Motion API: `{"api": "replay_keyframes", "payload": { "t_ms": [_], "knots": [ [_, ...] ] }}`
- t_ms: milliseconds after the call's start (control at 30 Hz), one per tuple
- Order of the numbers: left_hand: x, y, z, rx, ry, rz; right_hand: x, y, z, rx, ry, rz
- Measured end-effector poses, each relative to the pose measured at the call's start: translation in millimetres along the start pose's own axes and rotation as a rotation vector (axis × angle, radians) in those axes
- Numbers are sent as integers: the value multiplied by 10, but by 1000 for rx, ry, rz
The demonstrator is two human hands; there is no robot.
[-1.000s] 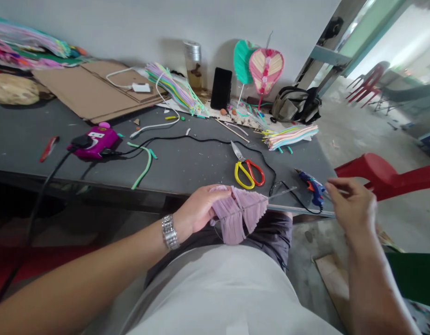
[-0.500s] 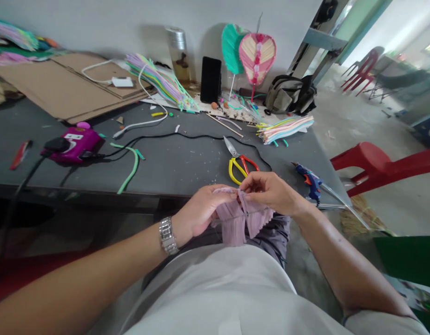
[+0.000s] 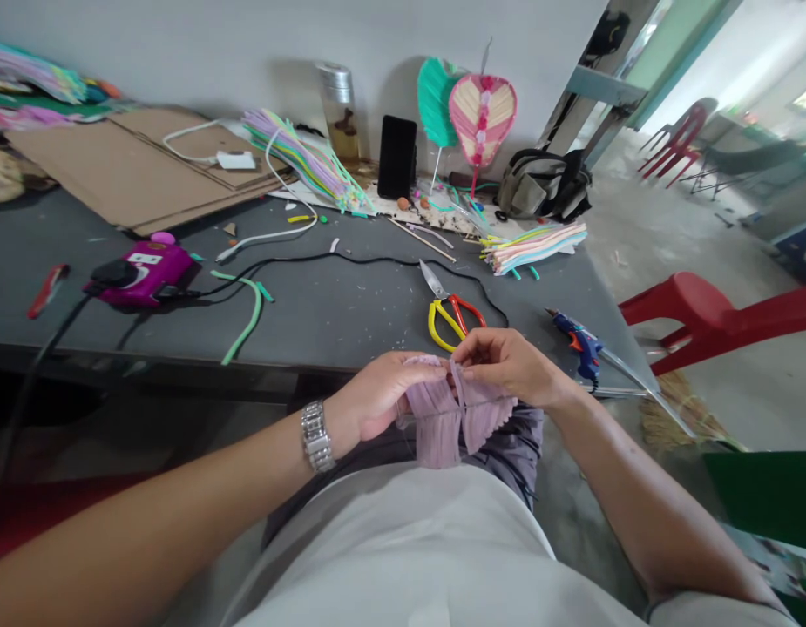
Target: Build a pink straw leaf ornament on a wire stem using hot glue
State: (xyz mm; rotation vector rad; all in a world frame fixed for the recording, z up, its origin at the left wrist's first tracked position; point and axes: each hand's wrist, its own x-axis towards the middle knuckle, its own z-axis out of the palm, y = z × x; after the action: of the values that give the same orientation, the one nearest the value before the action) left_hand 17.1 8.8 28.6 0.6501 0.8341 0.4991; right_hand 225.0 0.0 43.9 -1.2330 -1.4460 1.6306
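A pale purple ribbed piece (image 3: 437, 433) hangs over my lap, in two parts with a narrow strip between them and a thin dark line across it. My left hand (image 3: 382, 392) grips its upper left edge, thumb on top. With pinched fingers my right hand (image 3: 507, 363) holds the top of the narrow strip near the middle. Just beyond my right hand lie scissors (image 3: 450, 315) with yellow and red handles. What the fingertips press on underneath is hidden.
On the grey table (image 3: 324, 309) are a purple power socket (image 3: 147, 274), a blue glue gun (image 3: 580, 342), a phone (image 3: 396, 158), bundles of coloured strips (image 3: 311, 165) and cardboard (image 3: 115, 170). Heart-shaped fans (image 3: 483, 122) lean at the wall. A red chair (image 3: 703, 305) stands right.
The whole view has shifted slightly, so things sit a little lower in the picture. Both hands keep their hold on the purple piece.
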Motion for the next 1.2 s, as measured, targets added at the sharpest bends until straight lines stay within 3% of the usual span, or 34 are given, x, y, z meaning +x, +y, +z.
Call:
{"api": "replay_keyframes", "payload": {
  "t_ms": [533,800,1200],
  "knots": [
    [25,-48,132,160,94,179,-29,3,-31,-1,42,-22],
    [44,-47,149,202,93,180,-44,65,-45,19,58,-58],
    [68,-78,225,248,245,260,-38,140,-53,49,93,-88]
  ]
}}
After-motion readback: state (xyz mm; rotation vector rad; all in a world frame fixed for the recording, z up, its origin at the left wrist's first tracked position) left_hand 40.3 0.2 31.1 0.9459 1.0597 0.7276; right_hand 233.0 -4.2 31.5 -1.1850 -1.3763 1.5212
